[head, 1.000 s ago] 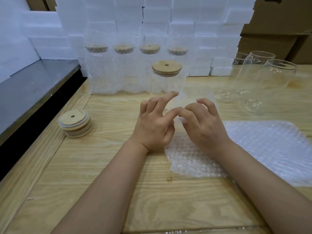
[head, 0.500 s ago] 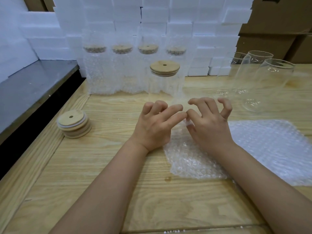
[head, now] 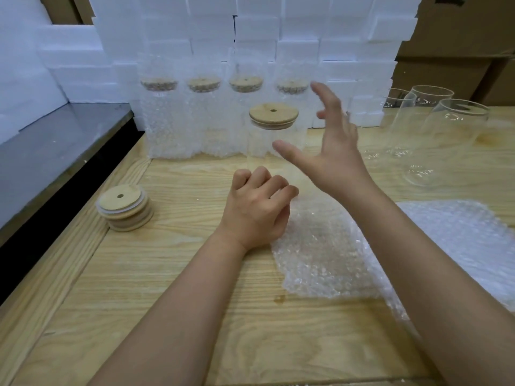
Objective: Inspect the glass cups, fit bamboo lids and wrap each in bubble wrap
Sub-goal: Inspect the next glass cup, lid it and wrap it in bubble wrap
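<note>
The person's two bare forearms reach forward over a pale, grained wooden table (head: 172,274). A crumpled sheet of clear bubble wrap (head: 320,254) lies on the table under and left of the right forearm, with flatter clear bubble wrap (head: 473,240) spreading away on the right.

The left hand (head: 259,210) rests on the table at the far left corner of the crumpled sheet. Its fingers are curled under and its thumb is hidden. Whether they pinch the wrap cannot be told.

To the left, well apart from the hand, stands a short stack of round bamboo lids (head: 124,207), each with a white ring and a small centre hole.

The right hand (head: 334,151) is raised above the table with its fingers spread wide and the thumb pointing left. It holds nothing and hangs just right of a tall clear glass cup (head: 274,146). This cup stands upright and unwrapped and wears a round bamboo lid (head: 273,115).

Behind it, a row of four lidded cups wrapped in bubble wrap (head: 203,121) stands upright, side by side, close to a wall of white foam blocks (head: 250,37).

At the far right, several bare clear glass cups without lids (head: 457,140) stand clustered on the table. Brown cardboard boxes (head: 459,51) rise behind them. A dark grey metal surface (head: 55,146) runs along the table's left side.
</note>
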`<action>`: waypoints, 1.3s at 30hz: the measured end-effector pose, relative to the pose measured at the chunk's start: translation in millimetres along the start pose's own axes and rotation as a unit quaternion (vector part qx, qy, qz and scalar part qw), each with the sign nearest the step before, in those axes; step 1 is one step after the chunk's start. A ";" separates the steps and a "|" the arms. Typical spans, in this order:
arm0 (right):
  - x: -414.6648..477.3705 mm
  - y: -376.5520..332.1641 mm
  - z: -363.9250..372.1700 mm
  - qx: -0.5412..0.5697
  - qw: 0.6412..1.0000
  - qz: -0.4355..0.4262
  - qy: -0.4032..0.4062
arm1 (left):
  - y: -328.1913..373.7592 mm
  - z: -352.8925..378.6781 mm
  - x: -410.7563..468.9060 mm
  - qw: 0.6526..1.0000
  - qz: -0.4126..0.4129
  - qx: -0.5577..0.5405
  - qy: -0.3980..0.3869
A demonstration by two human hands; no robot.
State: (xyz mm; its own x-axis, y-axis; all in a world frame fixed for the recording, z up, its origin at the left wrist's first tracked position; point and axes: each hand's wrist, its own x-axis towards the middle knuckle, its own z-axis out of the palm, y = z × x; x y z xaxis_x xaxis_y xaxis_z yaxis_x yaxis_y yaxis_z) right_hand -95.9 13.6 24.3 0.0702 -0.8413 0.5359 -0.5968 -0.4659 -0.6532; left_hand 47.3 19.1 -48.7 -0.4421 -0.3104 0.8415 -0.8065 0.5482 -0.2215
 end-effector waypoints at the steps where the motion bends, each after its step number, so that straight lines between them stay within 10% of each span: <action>1: 4.6 -3.4 5.0 -0.003 1.000 0.006 -0.027 | -0.1 0.3 -0.4 1.000 0.000 -0.004 -0.001; 8: 16.5 2.0 25.8 0.047 0.997 0.021 -0.058 | -1.6 3.4 -1.6 0.999 -0.010 -0.033 -0.007; 18: 31.7 -9.2 -31.6 0.189 0.969 0.035 0.155 | -1.5 5.7 -2.4 0.996 -0.057 -0.049 -0.043; 39: 29.7 13.7 -47.0 0.170 0.975 0.118 0.077 | -4.9 8.5 -1.8 0.993 -0.070 -0.081 0.043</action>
State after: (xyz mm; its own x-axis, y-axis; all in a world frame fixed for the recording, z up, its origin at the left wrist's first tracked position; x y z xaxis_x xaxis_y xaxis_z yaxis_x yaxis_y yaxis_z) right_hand -139.5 -4.9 56.4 -0.1745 -0.8973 0.4055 -0.2798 -0.3497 -0.8941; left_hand 48.7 10.3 -53.3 -0.2887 -0.3295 0.8989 -0.7807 0.6245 -0.0218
